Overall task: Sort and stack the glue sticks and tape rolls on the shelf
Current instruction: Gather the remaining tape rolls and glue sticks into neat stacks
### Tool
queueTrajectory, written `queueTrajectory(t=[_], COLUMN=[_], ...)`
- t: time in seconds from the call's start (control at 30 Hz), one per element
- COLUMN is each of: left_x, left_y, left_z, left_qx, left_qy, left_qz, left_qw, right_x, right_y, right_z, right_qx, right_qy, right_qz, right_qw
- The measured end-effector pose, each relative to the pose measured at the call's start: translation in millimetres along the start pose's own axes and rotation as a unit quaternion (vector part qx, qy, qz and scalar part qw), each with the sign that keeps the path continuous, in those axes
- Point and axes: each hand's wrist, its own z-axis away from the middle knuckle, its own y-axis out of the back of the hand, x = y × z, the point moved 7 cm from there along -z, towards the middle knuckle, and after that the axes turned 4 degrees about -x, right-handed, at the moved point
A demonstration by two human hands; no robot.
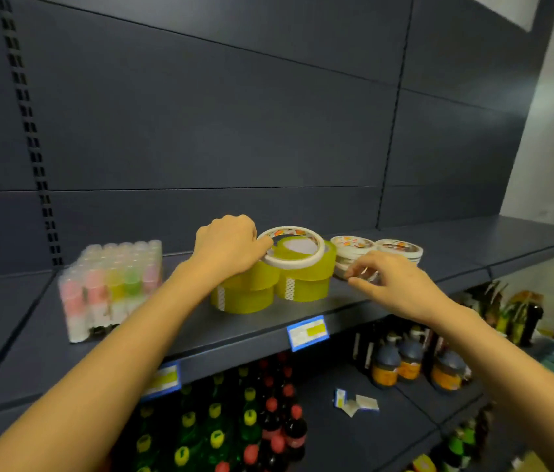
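A wrapped pack of pastel glue sticks (112, 287) stands left on the shelf (200, 332). Mid-shelf, yellow tape rolls (262, 291) are stacked, with a white-cored roll (290, 248) tilted on top. Flat white tape rolls (376, 248) lie right.

One wide-angle head view — facing forward and a little down, close before the shelf (234, 330).

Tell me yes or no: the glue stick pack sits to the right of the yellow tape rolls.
No, the wrapped glue stick pack stands on the shelf to the left of the yellow tape rolls.
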Motion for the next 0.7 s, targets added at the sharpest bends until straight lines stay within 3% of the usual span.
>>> queueTrajectory(t=[0.27,0.7], left_x=[83.0,123.4], left_y=[-43.8,-95.0], left_z=[-41.0,-125.0], left_qx=[-0.001,-0.053], left_qy=[0.055,0.088], left_qz=[0.017,-0.058], left_qw=[0.998,0.993], right_x=[112.2,161.1], right_y=[25.8,26.7], right_z=[4.5,-48.8], right_qx=[-0.025,-0.017], right_qy=[-0.035,0.002], right_qz=[-0.006,-0.038], right_qw=[0.999,0.999])
